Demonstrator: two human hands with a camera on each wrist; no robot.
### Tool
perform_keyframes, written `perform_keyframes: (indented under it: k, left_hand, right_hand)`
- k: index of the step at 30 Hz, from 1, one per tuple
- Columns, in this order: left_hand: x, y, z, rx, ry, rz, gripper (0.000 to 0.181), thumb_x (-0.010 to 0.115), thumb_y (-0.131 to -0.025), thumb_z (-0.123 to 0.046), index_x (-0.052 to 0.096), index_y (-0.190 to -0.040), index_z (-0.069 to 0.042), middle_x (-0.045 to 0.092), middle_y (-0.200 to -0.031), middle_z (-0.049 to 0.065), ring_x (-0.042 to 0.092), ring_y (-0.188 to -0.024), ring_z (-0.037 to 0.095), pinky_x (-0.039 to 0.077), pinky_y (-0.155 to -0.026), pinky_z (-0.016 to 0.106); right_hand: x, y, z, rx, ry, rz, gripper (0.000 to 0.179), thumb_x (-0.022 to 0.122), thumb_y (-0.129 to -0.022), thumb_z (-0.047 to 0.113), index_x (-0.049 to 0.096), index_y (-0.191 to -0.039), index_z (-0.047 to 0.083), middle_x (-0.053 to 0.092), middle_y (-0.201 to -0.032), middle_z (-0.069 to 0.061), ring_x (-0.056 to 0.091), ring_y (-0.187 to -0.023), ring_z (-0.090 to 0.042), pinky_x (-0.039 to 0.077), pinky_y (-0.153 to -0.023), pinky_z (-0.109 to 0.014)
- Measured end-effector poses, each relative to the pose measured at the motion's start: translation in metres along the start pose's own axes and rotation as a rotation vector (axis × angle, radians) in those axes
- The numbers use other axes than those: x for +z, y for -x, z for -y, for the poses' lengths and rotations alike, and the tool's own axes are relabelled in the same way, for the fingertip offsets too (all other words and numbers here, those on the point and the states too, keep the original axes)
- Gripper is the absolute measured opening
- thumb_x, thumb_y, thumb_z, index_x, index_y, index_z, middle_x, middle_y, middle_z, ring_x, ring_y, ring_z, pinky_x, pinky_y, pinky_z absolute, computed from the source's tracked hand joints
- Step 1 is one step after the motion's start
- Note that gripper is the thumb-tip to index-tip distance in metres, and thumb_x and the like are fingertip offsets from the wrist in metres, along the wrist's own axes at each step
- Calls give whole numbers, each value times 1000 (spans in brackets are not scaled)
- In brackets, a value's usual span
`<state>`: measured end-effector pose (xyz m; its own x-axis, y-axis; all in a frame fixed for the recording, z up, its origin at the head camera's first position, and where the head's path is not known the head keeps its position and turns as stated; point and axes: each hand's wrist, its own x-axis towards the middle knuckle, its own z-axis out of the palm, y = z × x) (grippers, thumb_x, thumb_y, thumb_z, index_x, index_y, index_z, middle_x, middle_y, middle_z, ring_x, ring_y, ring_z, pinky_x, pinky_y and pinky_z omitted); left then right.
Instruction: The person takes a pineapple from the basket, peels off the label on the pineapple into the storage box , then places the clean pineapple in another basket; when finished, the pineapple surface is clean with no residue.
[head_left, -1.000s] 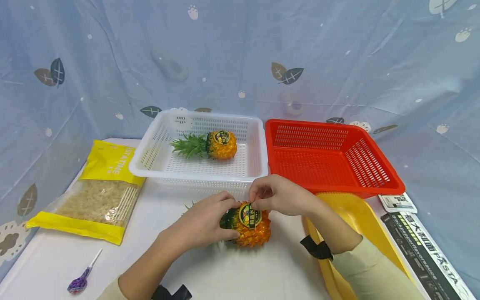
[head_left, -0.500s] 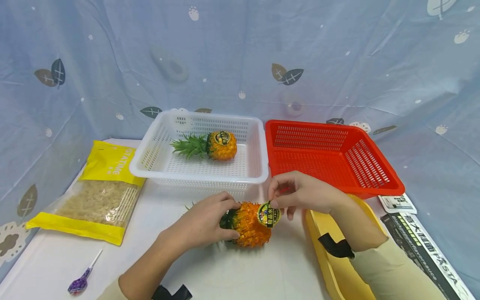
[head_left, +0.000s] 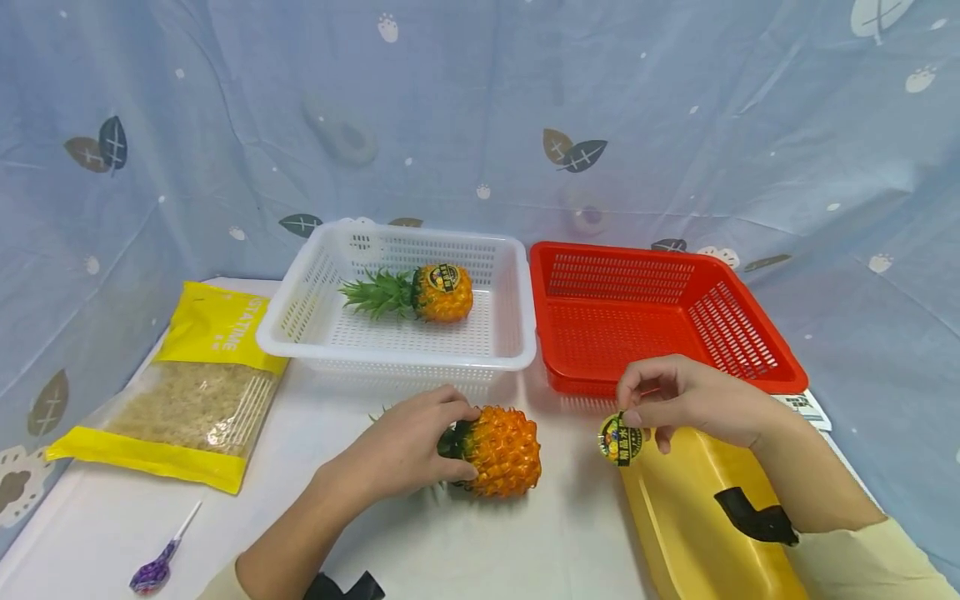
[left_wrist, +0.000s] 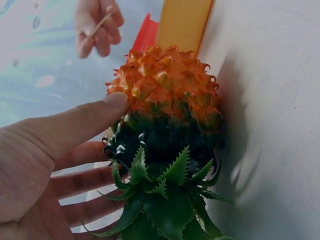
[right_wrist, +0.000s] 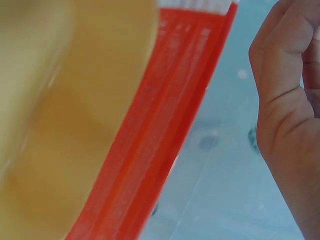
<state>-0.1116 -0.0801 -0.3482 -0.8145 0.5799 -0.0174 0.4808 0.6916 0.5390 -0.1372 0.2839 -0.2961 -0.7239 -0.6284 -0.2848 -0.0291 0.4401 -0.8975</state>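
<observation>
Black-and-gold label (head_left: 619, 440) now off the pineapple (head_left: 508, 457), pinched in right hand (head_left: 693, 404) near yellow tray (head_left: 705, 508); left hand (head_left: 412, 437) grips fruit, so peeling looks done.

From here it's a curtained-off work nook: blue cloth (head_left: 480, 108) printed with leaves and paws hangs from nine o'clock through twelve to three, around a white surface (head_left: 570, 533).
</observation>
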Motion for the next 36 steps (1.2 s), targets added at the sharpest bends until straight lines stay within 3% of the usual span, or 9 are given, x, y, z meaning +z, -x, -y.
perform_keyframes:
  k: [7,12,16,26,36]
  left_hand:
    - [0,0,-2,-3,7,2,59,90,-80,-35,70,-129,-9,66,-124,0,64,-114,22,55,-103,44]
    - [-1,1,-3,-13,7,7,59,90,-80,-34,69,-130,-10,65,-126,0,64,-116,22,55,-103,44]
    - [-2,1,-2,-23,4,12,60,89,-80,-34,69,-131,-10,65,-126,1,64,-116,22,55,-103,45]
    - [-1,-1,-3,-5,-11,7,59,89,-81,-33,69,-131,-9,65,-126,2,64,-116,23,54,-104,45]
    - [-3,-1,-2,5,-26,2,59,88,-81,-33,69,-131,-8,65,-125,2,64,-114,22,55,-102,44]
  right_hand:
    - [-19,25,-29,-10,-26,-7,6,60,-101,4,63,-105,2,65,-87,0,64,-75,-24,63,-62,-41]
    - [-28,31,-44,45,-20,-26,9,60,-102,7,62,-109,2,65,-87,-2,64,-76,-32,63,-66,-40]
    - [-31,29,-57,80,-15,-23,11,60,-103,8,63,-109,0,65,-86,-1,65,-77,-27,64,-69,-42]
    - [-19,19,-78,158,-26,5,18,63,-101,11,63,-111,-5,66,-88,-1,62,-73,-15,60,-66,-33]
    - [-11,12,-89,183,64,-34,15,66,-99,11,65,-106,-2,67,-89,-7,64,-76,-17,59,-64,-34]
